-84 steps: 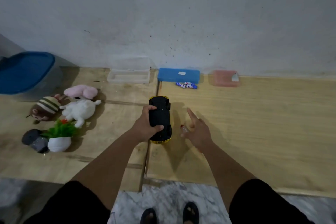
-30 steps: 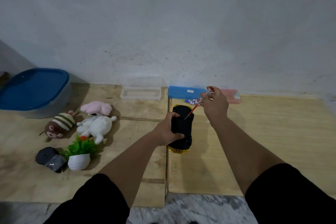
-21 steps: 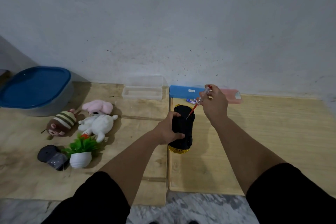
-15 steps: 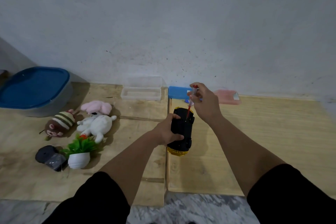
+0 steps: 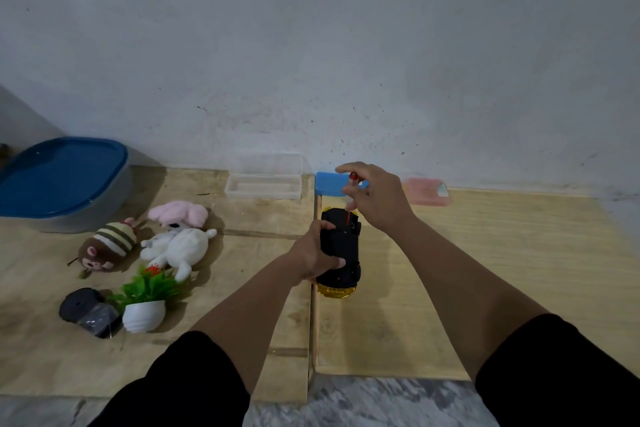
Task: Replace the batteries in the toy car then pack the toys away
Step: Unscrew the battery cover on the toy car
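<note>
The toy car (image 5: 341, 248) is lying upside down on the wooden worktop (image 5: 485, 270), black underside up, yellow body showing at its near end; the left hand (image 5: 313, 255) is gripping it, its grip closed round the car's left side and middle; the right hand (image 5: 375, 199) is holding a small screwdriver (image 5: 349, 196) upright, its grip pinched shut on the handle, the red tip touching the car's far end; behind the car, against the wall, a blue case (image 5: 327, 182), a clear box (image 5: 264, 180) and a pink case (image 5: 426, 191) are lying; to the left, three plush toys (image 5: 176, 246), a potted plastic plant (image 5: 145, 302) and a blue-lidded tub (image 5: 62, 180) are sitting.
</note>
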The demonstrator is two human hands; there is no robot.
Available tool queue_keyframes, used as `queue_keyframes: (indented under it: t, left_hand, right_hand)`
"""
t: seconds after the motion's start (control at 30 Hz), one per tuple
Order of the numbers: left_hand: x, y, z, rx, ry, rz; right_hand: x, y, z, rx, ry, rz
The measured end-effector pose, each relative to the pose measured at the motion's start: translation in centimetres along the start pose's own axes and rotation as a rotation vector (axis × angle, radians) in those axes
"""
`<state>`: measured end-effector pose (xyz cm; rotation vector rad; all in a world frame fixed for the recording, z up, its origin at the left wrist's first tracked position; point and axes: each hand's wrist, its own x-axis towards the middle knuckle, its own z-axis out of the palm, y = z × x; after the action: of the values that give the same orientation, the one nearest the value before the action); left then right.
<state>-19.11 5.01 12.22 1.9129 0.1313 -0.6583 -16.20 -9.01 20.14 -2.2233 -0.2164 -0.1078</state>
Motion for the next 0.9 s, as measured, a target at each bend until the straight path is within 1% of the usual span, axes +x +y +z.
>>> queue_keyframes:
  t: [0.13, 0.3, 0.5, 0.7, 0.8, 0.9]
  left_hand:
    - [0.1, 0.1, -0.1, -0.016, -0.006, -0.004]
    - [0.0, 0.6, -0.3, -0.031, -0.008, -0.002]
    - [0.2, 0.6, -0.7, -0.04, 0.001, -0.003]
    - [0.3, 0.8, -1.0, -0.026, 0.002, -0.007]
    - [0.3, 0.8, -0.9, -0.034, 0.009, -0.006]
    - [0.4, 0.8, -1.0, -0.036, 0.015, -0.007]
  right_hand:
    - [0.3, 0.0, -0.6, -0.024, -0.03, 0.02]
    - [0.9, -0.4, -0.7, 0.078, 0.046, 0.059]
    - [1.1, -0.5, -0.9, -0.072, 0.032, -0.008]
    - [1.7, -0.9, -0.9, -0.078, 0.048, -0.003]
    - [1.6, -1.0, -1.0, -0.064, 0.031, -0.008]
    - [1.6, -0.9, -1.0, -0.125, 0.021, -0.042]
